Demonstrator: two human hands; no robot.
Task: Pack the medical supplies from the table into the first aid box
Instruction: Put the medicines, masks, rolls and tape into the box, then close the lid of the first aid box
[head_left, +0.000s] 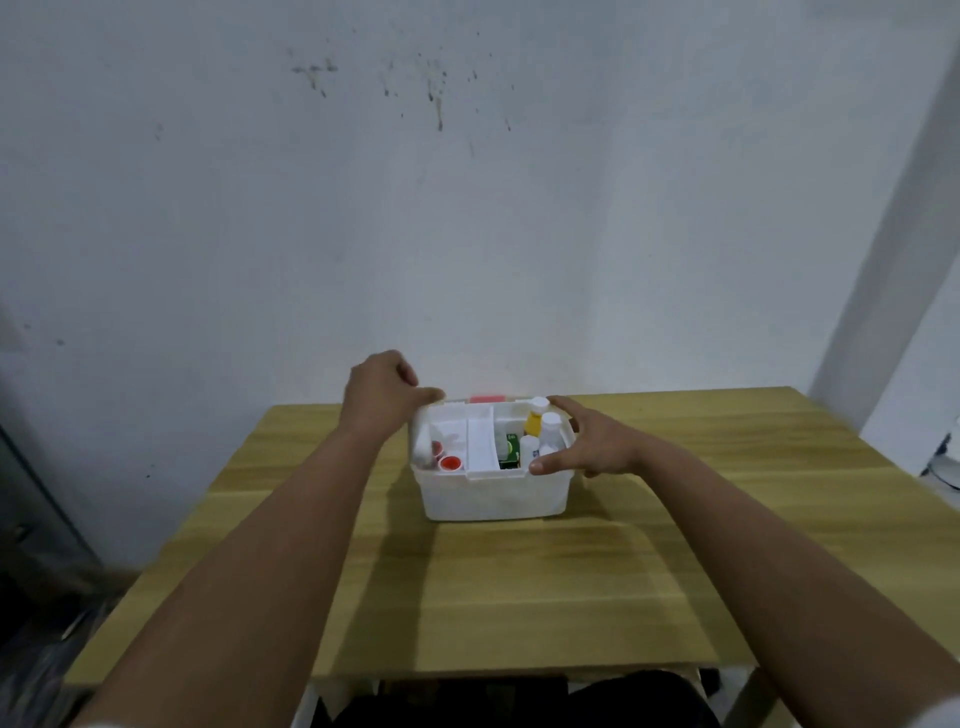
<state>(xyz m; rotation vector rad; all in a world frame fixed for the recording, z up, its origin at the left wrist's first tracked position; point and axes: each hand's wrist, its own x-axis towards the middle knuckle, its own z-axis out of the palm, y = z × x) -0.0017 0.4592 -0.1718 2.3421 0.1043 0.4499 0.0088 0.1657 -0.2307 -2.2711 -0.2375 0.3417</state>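
On the wooden tabletop (519, 587), the filled first aid box (491, 496) sat between both hands, left hand (382, 395) curled on its far-left rim, right hand (587, 441) spread open against its right end.

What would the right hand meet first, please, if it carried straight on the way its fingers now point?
Probably the bottles: the right hand points left across the first aid box, so the white-capped bottles at the box's right end lie first in line, though depth is unclear.

The first aid box (491, 493) sits on the counter (519, 597) between my hands, left hand (382, 395) at its far left corner, right hand (587, 447) at its right rim; bottles (537, 421) stand inside.
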